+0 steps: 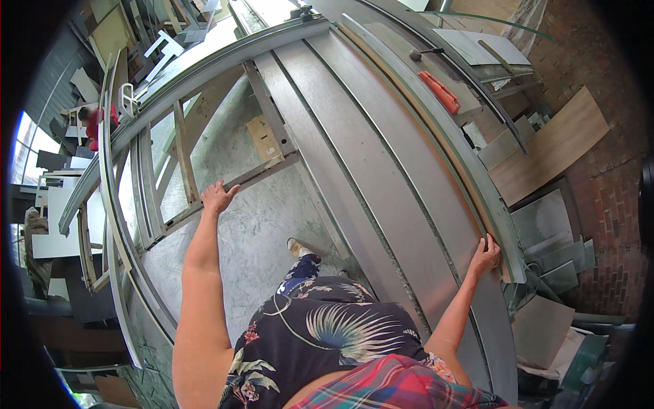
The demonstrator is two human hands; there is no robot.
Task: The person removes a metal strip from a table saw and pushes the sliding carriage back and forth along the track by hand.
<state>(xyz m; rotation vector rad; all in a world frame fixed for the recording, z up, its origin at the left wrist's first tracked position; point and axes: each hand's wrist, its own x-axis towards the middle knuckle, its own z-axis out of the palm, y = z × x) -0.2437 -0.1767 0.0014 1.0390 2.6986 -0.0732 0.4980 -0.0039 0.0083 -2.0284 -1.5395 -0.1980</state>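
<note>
Reaching wide at a silver metal bench (402, 136) in a crowded workshop.
Resting the left hand (219, 197), thumb spread from fingers, on a metal frame (262, 169) at left; touching, with bent fingers of the right hand (485, 256), the near end of a long wooden strip (446, 151) along the bench's right side, unclear whether pinching.

Near four o'clock my right hand (485, 258) touches a matt, wood-looking strip (455, 163) beside smooth, satin metal slabs (364, 157). At ten, my left hand (218, 198) meets a dull, stained metal bar (262, 172). Rough brick (616, 232) spreads at three.
</note>
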